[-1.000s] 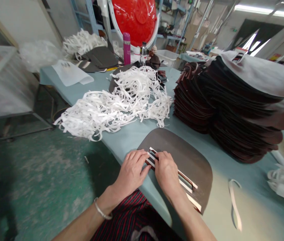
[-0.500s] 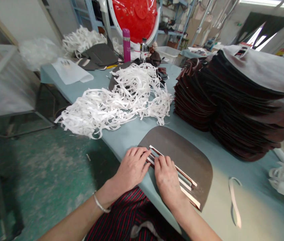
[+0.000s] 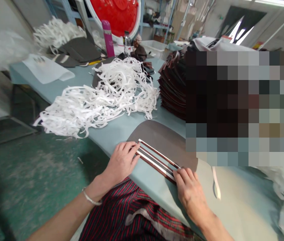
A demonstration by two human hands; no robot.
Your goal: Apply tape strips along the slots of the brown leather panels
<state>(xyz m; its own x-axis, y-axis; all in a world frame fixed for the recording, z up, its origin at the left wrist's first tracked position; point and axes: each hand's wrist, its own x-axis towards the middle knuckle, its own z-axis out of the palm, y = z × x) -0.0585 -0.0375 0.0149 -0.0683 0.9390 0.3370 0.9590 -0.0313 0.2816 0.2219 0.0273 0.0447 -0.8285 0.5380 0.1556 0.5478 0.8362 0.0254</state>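
Workshop table (image 3: 122,129), blue-grey: left hand (image 3: 120,162) presses flat, fingers together, on strip ends (image 3: 154,159); right hand (image 3: 189,189) has slid along to far end, fingertips pressing strips onto brown leather piece (image 3: 164,140).

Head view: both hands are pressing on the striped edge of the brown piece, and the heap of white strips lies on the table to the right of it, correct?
Not quite. The head view shows the heap of white strips lying up and to the left of the brown piece, not to its right. The rest holds: the left hand and right hand both press on its striped edge, on the table.
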